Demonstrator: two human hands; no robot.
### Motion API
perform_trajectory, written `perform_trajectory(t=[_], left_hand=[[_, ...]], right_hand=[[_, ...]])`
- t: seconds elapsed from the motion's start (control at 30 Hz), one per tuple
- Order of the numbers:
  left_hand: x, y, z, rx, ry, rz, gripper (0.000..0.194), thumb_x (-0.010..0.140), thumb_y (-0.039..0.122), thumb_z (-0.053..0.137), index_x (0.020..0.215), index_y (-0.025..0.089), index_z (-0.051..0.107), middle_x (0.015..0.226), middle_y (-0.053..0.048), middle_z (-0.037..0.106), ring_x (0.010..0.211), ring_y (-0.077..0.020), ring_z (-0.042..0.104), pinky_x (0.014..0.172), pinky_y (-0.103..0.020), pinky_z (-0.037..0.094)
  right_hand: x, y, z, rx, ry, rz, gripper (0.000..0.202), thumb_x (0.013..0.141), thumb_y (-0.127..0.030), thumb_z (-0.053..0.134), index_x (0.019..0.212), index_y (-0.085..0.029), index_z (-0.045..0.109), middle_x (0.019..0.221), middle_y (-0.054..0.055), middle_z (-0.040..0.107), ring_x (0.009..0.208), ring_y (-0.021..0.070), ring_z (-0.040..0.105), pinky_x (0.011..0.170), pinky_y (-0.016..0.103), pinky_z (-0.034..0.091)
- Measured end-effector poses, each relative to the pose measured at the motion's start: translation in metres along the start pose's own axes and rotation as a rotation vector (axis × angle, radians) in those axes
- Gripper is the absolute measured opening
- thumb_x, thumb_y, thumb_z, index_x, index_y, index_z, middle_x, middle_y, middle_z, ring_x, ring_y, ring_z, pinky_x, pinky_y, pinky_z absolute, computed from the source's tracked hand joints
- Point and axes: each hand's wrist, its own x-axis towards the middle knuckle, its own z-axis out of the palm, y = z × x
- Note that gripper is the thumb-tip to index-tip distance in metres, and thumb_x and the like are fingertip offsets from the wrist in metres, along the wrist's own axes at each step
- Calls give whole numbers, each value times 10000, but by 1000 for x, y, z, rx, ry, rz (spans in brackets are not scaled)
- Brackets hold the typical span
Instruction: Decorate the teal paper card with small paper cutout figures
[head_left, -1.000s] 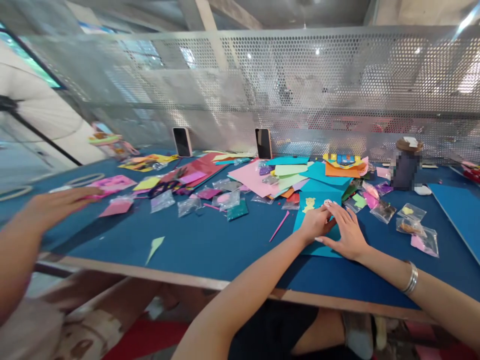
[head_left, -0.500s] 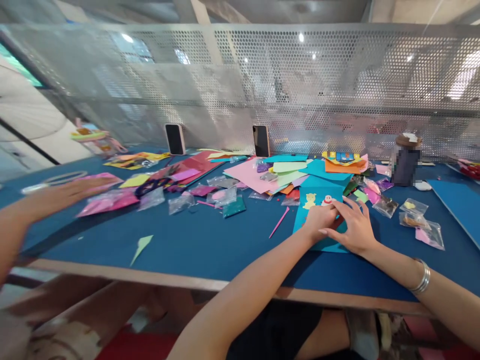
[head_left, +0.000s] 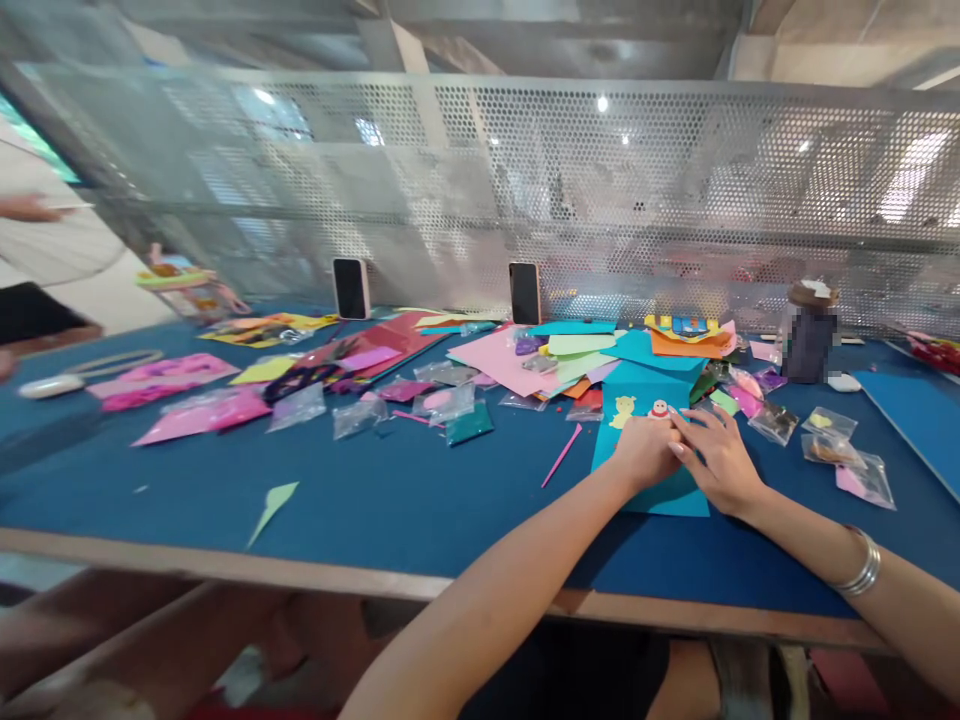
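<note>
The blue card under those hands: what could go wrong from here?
The left hand is right beside the small red-and-white figure, so a slip might damage it. The right hand is over the blue card and could nudge it. The pink stick lies near the left forearm, which might knock it.

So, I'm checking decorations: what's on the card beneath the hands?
A yellow animal and red-white figure; the left hand and right hand cover part of the card, hiding anything there.
</note>
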Motion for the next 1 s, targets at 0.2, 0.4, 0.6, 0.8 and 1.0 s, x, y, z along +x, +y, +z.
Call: perform_trajectory(t=[0.2, 0.4, 0.6, 0.8, 1.0], left_hand=[[-3, 2, -9, 15, 12, -5, 263, 768, 255, 432, 844, 146, 659, 763, -117, 640, 680, -212, 612, 575, -288, 442], [-4, 5, -15, 28, -28, -4, 284, 768, 282, 432, 718, 139, 673, 630, -113, 632, 648, -227, 616, 553, -288, 435], [-2, 4, -11, 46, -55, -6, 274, 754, 269, 437, 737, 127, 671, 671, -128, 648, 648, -242, 619, 555, -304, 441], [-2, 6, -13, 64, -73, -12, 285, 755, 272, 429, 752, 120, 670, 677, -130, 649, 650, -244, 618, 562, -307, 441], [-3, 6, -12, 54, -77, -27, 291, 756, 284, 422, 723, 135, 670, 656, -119, 648, 642, -242, 619, 552, -298, 425]], right_hand=[[1, -3, -9, -6, 92, -137, 405, 891, -258, 315, 1282, -166, 368, 1241, 74, 483, 1173, 212, 393, 1007, 474, 185], [2, -5, -11, -9, 127, -234, 446, 850, -291, 405, 1277, -166, 379, 1234, 102, 484, 1175, 229, 406, 1017, 489, 163], [2, -3, -8, 6, 96, -213, 411, 848, -241, 366, 1242, -137, 421, 1218, 101, 498, 1154, 201, 434, 1011, 456, 208], [1, -1, -8, -4, 98, -219, 435, 819, -262, 401, 1232, -129, 425, 1212, 96, 505, 1156, 211, 429, 1011, 478, 181], [2, -2, -6, -18, 124, -205, 409, 820, -269, 405, 1206, -150, 464, 1184, 89, 531, 1119, 214, 466, 999, 467, 208]])
